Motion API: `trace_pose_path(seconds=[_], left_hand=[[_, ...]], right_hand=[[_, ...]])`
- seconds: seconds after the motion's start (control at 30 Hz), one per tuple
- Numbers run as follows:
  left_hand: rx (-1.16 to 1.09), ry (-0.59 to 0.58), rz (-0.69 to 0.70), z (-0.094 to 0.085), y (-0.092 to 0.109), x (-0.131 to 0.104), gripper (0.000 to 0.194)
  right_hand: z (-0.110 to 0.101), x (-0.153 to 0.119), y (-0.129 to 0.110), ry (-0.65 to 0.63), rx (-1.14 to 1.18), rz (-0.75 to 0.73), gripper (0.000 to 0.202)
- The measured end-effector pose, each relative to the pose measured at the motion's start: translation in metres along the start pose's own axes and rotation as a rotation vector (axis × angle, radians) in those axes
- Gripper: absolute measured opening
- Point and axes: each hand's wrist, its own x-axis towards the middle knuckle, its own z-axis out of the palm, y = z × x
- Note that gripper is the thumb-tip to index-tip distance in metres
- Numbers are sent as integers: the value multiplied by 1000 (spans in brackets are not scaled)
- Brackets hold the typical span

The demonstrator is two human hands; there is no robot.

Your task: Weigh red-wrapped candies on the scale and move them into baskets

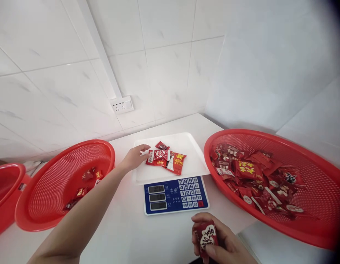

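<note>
My left hand (135,157) reaches over the left side of a white tray (196,161), its fingers apart at the edge of a red snack packet (160,154). Whether the fingertips touch that packet I cannot tell. Beside it lie a red and yellow snack packet (176,162) and a small dark red packet (162,145). The tray sits on top of a blue and white digital scale (174,205) with three small displays. Low in front, my right hand (223,242) is closed around a dark red snack packet (207,236) with white and black lettering.
To the right, a big red plastic basket (310,234) holds many snack packets. A second red basket (43,194) on the left contains several packets, and part of another red basket (7,205) shows beyond it. A wall socket (122,105) is above the white table (117,227).
</note>
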Motion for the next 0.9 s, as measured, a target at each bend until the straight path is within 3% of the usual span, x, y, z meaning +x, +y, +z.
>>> trace_pose_path(seconds=[0.2, 0.33, 0.4, 0.47, 0.57, 0.7, 0.9], left_hand=[[12, 23, 74, -1, 15, -19, 31], [-66, 11, 136, -8, 35, -64, 25], [-236, -119, 207, -4, 45, -94, 21], [-383, -325, 258, 7, 52, -123, 22], [-385, -481, 269, 31, 57, -152, 30], [-344, -503, 197, 54, 55, -164, 25], [-430, -471, 271, 54, 51, -167, 25]], right_hand=[[0, -6, -3, 11, -23, -8, 36], [-2, -8, -1, -3, -57, 37, 34], [-1, -6, -1, -25, -99, 91, 32], [3, -1, -1, -77, -200, 155, 29], [11, 7, -4, -146, -453, 189, 22], [23, 15, -7, -177, -699, 173, 14], [25, 18, -3, -207, -740, 174, 12]])
